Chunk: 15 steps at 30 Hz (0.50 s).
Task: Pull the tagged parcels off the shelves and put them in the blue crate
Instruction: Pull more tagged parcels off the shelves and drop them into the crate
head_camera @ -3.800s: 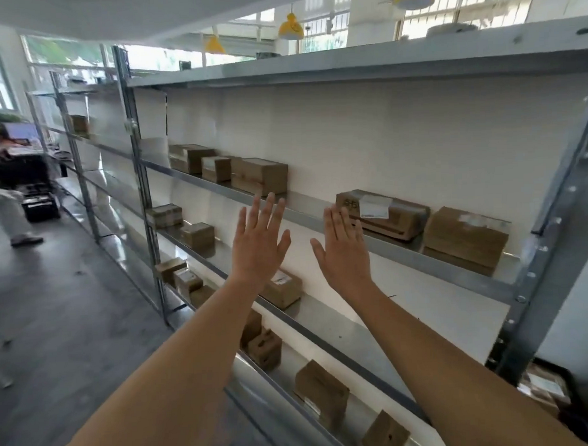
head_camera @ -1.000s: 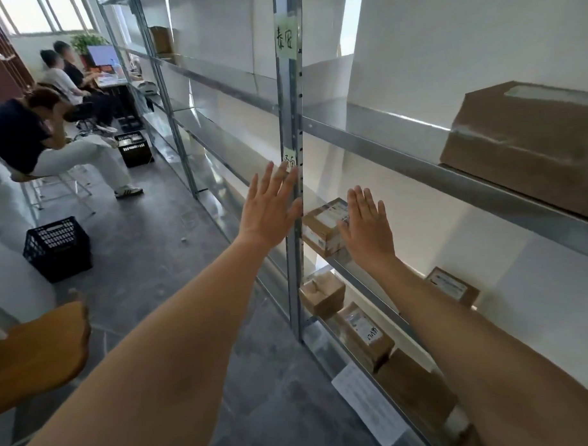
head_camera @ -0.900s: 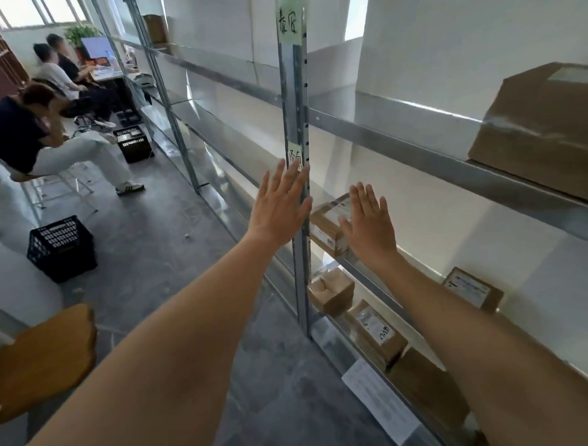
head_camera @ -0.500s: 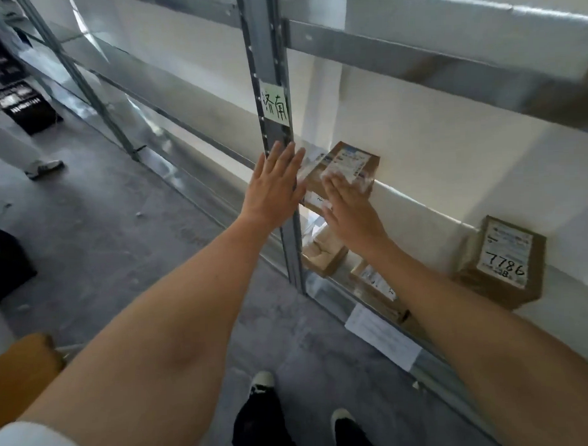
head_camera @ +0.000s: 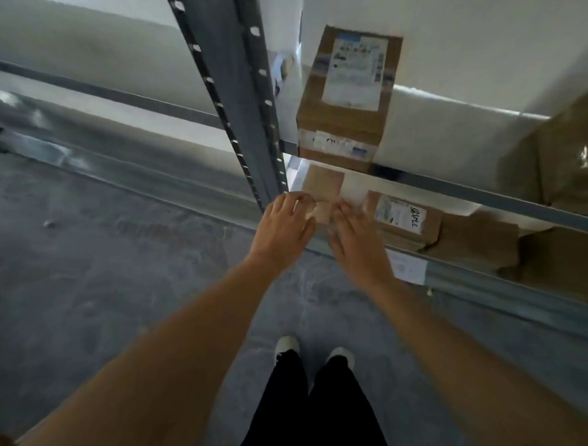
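A small brown parcel point(head_camera: 323, 187) with tape across its top sits at the left end of the low shelf point(head_camera: 508, 283), beside the grey upright post point(head_camera: 245, 107). My left hand point(head_camera: 282, 225) curls onto its near left corner. My right hand point(head_camera: 356, 242) presses its near right side, so the parcel is clasped between both hands; the fingers are blurred. One shelf up stands a parcel with a large white label point(head_camera: 345, 97). To the right of my hands lies a parcel with a handwritten number tag point(head_camera: 402, 219). No blue crate is in view.
More brown parcels point(head_camera: 473, 241) lie further right on the low shelf, and a large one point(head_camera: 557, 153) on the shelf above. A paper slip point(head_camera: 406, 267) hangs on the shelf edge. My feet point(head_camera: 287, 345) stand on grey concrete floor, which stretches left.
My view has tipped down and closer to the rack. Both hands dropped from the middle-shelf labelled parcel to the small parcel on the low shelf and closed on it.
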Tool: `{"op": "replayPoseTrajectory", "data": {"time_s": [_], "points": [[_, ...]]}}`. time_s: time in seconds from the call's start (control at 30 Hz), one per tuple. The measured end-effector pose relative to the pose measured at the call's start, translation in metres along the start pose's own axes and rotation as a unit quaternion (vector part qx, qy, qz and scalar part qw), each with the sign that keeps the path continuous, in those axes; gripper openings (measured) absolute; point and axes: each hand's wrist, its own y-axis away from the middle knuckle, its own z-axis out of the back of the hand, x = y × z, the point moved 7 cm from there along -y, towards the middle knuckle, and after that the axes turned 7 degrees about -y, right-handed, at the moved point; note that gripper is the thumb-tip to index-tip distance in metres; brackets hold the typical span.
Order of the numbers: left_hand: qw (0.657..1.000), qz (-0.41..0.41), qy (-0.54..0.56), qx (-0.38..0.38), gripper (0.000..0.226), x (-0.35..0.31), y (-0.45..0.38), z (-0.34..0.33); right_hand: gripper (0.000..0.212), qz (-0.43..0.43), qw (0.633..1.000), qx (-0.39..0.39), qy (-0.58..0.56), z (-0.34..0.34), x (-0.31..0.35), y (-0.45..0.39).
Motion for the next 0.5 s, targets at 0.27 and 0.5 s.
{"op": "replayPoseTrajectory", "data": {"time_s": [0.27,0.5], "points": [[0.992,0.057,0.102,0.043,0.044,0.029,-0.065,-0.136,0.053,-0.085,0.995,0.006,-0.06,-0.088,-0.084,-0.03],[0.953,0.215,0.202,0.066,0.062,0.063,-0.111,-0.213,0.056,-0.219,0.956,0.0,-0.197,-0.151,-0.135,-0.071]]}}
